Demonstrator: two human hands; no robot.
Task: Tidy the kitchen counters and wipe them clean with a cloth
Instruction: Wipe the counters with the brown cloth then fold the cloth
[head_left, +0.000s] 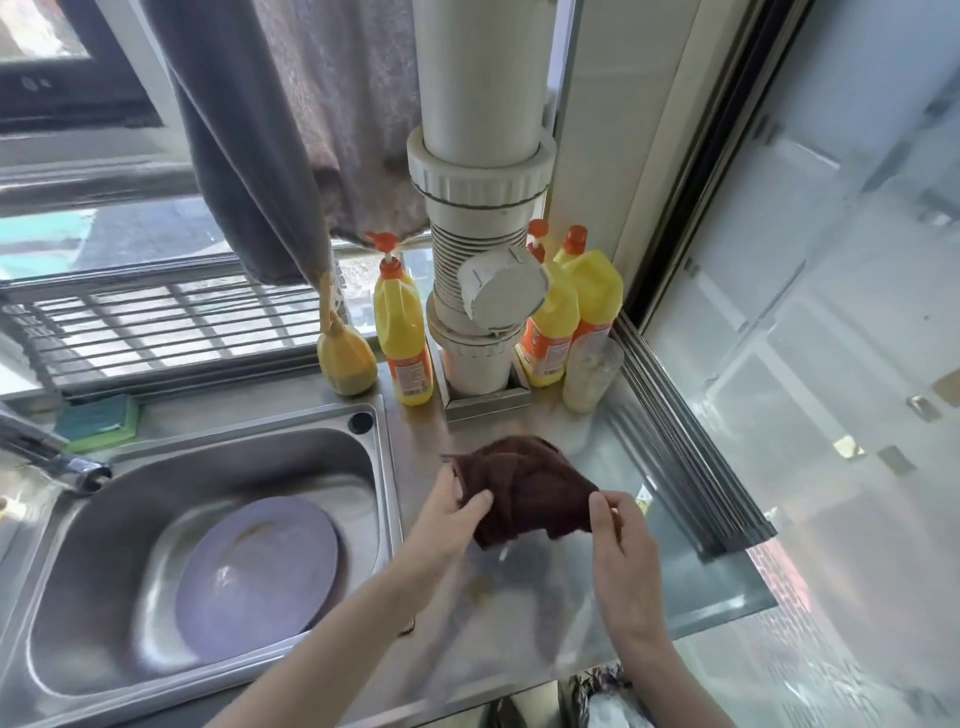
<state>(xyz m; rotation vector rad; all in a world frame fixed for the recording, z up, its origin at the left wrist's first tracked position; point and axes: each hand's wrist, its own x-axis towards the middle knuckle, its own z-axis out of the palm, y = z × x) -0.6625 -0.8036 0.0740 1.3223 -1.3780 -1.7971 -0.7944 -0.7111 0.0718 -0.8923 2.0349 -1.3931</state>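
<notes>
A dark brown cloth (524, 486) hangs bunched just above the steel counter (670, 582), to the right of the sink. My left hand (452, 514) grips its left edge with thumb and fingers. The cloth's right corner is pinched in my right hand (618, 535). Both forearms reach in from the bottom of the view. A smear of yellowish residue (480, 590) lies on the counter below the cloth.
A steel sink (104, 525) on the left holds a purple plate (260, 571), with a tap (57, 457) above it. Yellow detergent bottles (405, 332) and a clear tumbler (592, 374) crowd around a white drain pipe (483, 208). A green sponge (98, 421) lies behind the sink.
</notes>
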